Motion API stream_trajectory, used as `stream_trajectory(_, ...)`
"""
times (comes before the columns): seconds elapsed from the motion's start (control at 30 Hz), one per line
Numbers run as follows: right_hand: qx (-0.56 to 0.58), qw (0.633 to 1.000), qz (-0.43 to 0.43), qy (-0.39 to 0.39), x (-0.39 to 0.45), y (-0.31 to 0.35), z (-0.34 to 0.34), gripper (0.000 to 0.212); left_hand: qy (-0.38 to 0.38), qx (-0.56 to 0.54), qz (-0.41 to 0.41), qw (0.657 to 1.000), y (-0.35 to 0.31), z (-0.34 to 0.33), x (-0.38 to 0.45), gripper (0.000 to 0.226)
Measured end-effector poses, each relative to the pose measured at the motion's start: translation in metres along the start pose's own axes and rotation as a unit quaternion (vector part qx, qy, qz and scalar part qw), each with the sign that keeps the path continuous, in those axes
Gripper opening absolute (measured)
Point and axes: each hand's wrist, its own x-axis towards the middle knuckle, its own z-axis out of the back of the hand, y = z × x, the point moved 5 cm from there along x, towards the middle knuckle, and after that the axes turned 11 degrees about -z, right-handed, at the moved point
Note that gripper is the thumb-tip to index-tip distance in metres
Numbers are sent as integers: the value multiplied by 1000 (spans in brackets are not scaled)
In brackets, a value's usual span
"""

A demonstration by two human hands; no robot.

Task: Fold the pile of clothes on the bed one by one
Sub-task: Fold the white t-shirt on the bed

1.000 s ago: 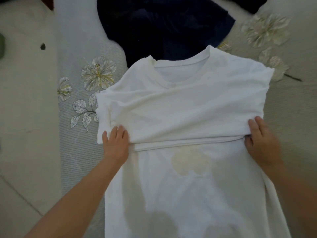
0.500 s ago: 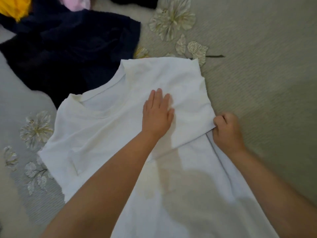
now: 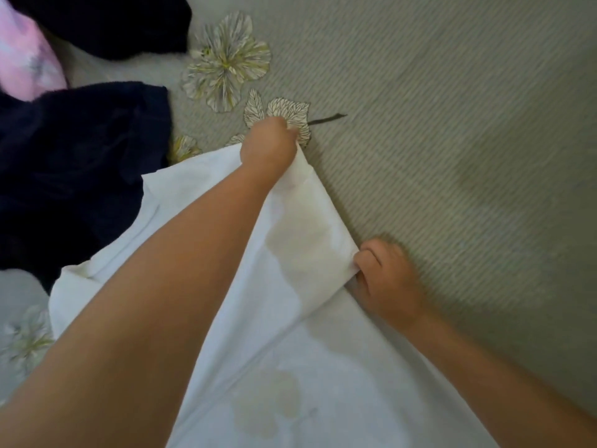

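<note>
Shirt: the white shirt (image 3: 310, 318) is lying on the bed (image 3: 452, 140), its body running from 6 o'clock up toward 12; its right side edge is being lifted clear of the cover.
Left hand: the left hand (image 3: 269, 147) is reaching across to 12 o'clock, fingers curled and pinching the far corner of the lifted edge.
Right hand: the right hand (image 3: 386, 273) is sitting at about 3 o'clock, fist closed on the near corner of the same edge, just beside the bed cover.
Axis: the held edge is stretching taut between the two hands, slanting from 12 down to 4 o'clock.
Key relation: the rest of the shirt is lying toward 9 o'clock from both hands, so the fold will probably be carrying the edge that way.
Pile: dark clothes (image 3: 74, 163) and a pink piece (image 3: 26, 66) are waiting at 10 to 11 o'clock, touching the shirt's far side.
</note>
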Motion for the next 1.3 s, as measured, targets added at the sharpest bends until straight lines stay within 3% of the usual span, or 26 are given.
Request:
stream_trajectory(0.13, 13, 994, -104, -29, -1, -8, 4, 19, -176, -117, 23, 977, 22, 8, -10, 42)
stream_trajectory(0.23, 1, 994, -109, -30, 0, -9, 2, 21, -208, -147, 65, 965, 27, -5, -18, 41)
stream_trajectory(0.37, -2, 995, -102, 0, -1, -12, -1, 21, -191, -170, 20, 966, 20, -2, -23, 22)
stream_trajectory(0.43, -1, 993, -117, 14, -3, -9, 1, 21, -187, -182, -26, 965, 21, 7, -39, 26)
stream_trajectory(0.6, 28, 996, -87, -17, 14, 17, 14, 26, -216, -14, -78, 973, 34, 0, -146, 41)
stream_trajectory(0.67, 16, 999, -42, -1, 36, 43, 8, 30, -201, 27, -47, 978, 49, -17, -192, 46)
stream_trajectory(0.73, -51, 996, 27, 71, 55, 72, -11, 37, -185, 42, 16, 982, 70, -34, -231, 51)
stream_trajectory(0.83, -158, 944, 115, 267, 59, 83, -58, 54, -140, 39, 122, 982, 96, -60, -269, 62)
stream_trajectory(0.9, -204, 917, 119, 321, 57, 63, -76, 61, -110, 6, 199, 974, 107, -77, -282, 75)
stream_trajectory(1.3, -244, 917, 116, 292, 54, 47, -85, 63, -145, -17, 214, 966, 127, -97, -288, 82)
